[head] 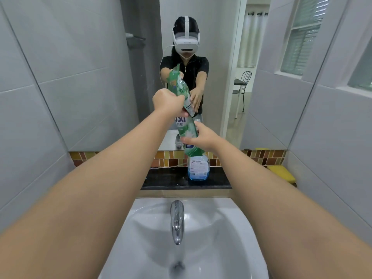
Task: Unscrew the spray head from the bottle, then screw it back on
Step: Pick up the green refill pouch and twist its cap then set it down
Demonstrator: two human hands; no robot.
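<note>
A green bottle [188,129] with a white and green label is held tilted in the air just in front of the mirror, above the ledge. My left hand [168,101] grips its upper end, and that hand hides the spray head. My right hand [202,137] holds the lower part, with the thumb across the front and the fingers behind. The mirror doubles the bottle above my left hand.
A clear bottle of blue liquid [198,169] stands on the black ledge [165,180] under the green bottle. Below are the white basin [237,228] and chrome tap [177,220]. A yellow sponge [281,173] lies at the right. Tiled walls close in on both sides.
</note>
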